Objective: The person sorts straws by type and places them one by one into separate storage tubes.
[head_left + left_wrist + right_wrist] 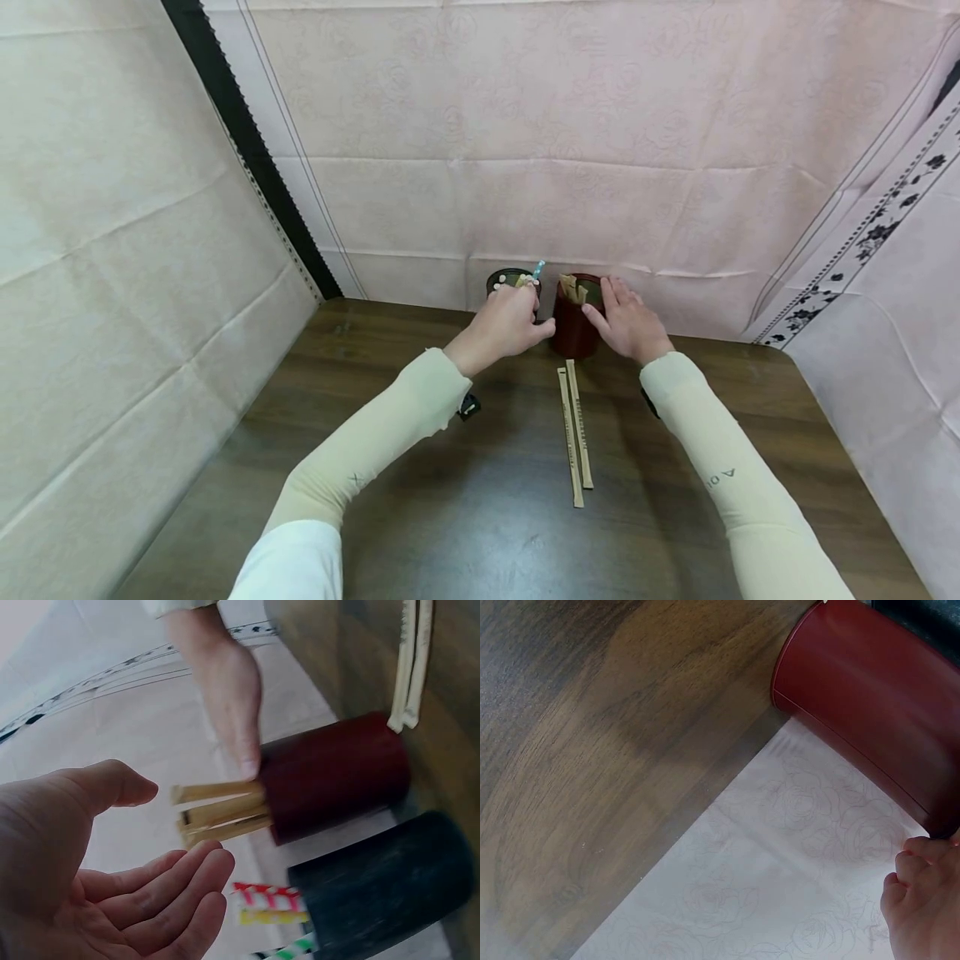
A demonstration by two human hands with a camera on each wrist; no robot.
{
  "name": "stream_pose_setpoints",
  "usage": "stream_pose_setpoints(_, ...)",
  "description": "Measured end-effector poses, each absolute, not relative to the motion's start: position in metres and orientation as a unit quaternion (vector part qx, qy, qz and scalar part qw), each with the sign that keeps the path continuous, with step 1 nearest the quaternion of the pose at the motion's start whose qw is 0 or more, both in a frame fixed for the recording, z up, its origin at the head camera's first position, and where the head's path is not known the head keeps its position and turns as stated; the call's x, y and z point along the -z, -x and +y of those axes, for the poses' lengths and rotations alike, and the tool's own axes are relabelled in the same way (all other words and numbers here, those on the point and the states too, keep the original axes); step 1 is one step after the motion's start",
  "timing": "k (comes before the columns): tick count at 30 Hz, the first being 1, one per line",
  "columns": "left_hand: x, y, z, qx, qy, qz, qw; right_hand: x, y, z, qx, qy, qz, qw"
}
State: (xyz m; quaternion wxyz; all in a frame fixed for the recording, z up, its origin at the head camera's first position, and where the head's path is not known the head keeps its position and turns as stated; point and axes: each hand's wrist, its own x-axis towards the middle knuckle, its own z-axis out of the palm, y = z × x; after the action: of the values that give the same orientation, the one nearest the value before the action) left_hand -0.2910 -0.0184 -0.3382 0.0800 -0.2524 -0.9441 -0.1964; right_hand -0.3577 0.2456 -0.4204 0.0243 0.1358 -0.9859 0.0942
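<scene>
A dark red cylindrical cup [576,331] stands by the back wall, with several paper-wrapped sticks [225,808] poking out of its mouth. Close beside it is a dark green-black cup [386,881] holding several striped paper straws [271,901]. My left hand [508,321] hovers in front of the dark cup, partly covering it in the head view. Its thumb and fingers are apart with nothing between them in the left wrist view. My right hand [630,321] touches the red cup's rim on the right, fingers extended in the head view.
Two long paper-wrapped sticks [573,433] lie side by side on the brown wooden table [480,508], in front of the red cup. Pale patterned cloth [570,192] hangs as a wall behind the cups and at both sides. A small black object [469,407] shows at my left wrist.
</scene>
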Motion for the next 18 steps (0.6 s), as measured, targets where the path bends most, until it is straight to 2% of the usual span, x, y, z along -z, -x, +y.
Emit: stream_pose_setpoints(18, 0.429, 0.283, 0.001, 0.239, 0.228, -0.943, -0.032, 0.420, 0.357, 0.246, -0.088, -0.130, -0.987, 0.014)
